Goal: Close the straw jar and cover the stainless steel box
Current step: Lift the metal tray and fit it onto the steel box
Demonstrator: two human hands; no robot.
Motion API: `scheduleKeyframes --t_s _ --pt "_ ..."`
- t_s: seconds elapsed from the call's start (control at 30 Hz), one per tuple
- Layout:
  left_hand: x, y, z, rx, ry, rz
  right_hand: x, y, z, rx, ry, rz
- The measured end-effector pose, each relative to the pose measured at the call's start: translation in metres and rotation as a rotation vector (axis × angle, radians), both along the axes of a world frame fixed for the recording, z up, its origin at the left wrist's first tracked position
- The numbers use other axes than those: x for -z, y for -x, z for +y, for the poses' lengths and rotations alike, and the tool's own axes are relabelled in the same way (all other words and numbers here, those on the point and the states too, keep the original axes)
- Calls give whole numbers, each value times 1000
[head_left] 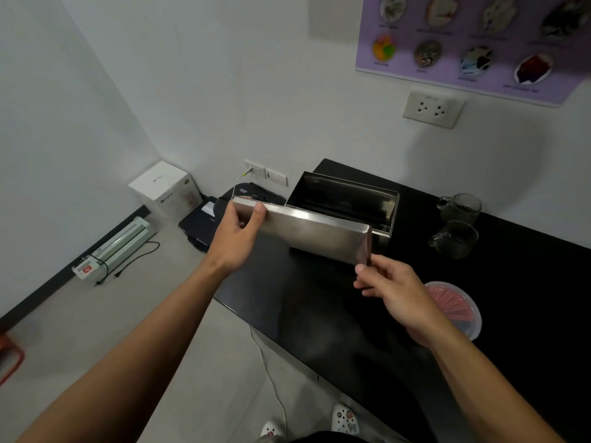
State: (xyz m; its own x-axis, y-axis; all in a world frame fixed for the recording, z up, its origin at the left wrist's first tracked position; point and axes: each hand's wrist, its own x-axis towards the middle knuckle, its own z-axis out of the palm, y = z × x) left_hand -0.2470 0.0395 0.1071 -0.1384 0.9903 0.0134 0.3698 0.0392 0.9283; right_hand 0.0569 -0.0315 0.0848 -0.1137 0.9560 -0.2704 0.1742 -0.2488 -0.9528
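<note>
A rectangular stainless steel lid [313, 238] is held in the air, tilted, just in front of the open stainless steel box [343, 195] on the black counter. My left hand [238, 241] grips the lid's left end. My right hand [391, 292] pinches its right corner from below. The box's dark inside is uncovered. A clear plastic straw jar [460, 310] with pink straws sits right of my right hand, partly hidden by my wrist; its clear top appears on.
Two clear glass pitchers [457, 219] stand on the black counter [527, 282] at the right. On the floor left are a white box [164, 190], a laminator [118, 244] with a cord, and a black device [204, 225]. Wall sockets [433, 108] are above.
</note>
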Motion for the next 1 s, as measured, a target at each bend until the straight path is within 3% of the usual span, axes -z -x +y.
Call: scheduleKeyframes --t_s 0.1,0.3,0.57,0.8,1.0 --pt "-5 -6 12 20 25 29 -4 -2 2 43 -165 -243" --pt "-14 -9 34 96 29 20 -12 -8 19 84 -389 -442" --pt "-20 -28 57 95 20 72 -18 -17 58 96 -398 -244" --pt "-15 -48 82 91 -38 128 -19 -26 102 200 -330 -326" --pt "-8 -59 109 99 -14 211 -18 -38 143 166 -335 -420"
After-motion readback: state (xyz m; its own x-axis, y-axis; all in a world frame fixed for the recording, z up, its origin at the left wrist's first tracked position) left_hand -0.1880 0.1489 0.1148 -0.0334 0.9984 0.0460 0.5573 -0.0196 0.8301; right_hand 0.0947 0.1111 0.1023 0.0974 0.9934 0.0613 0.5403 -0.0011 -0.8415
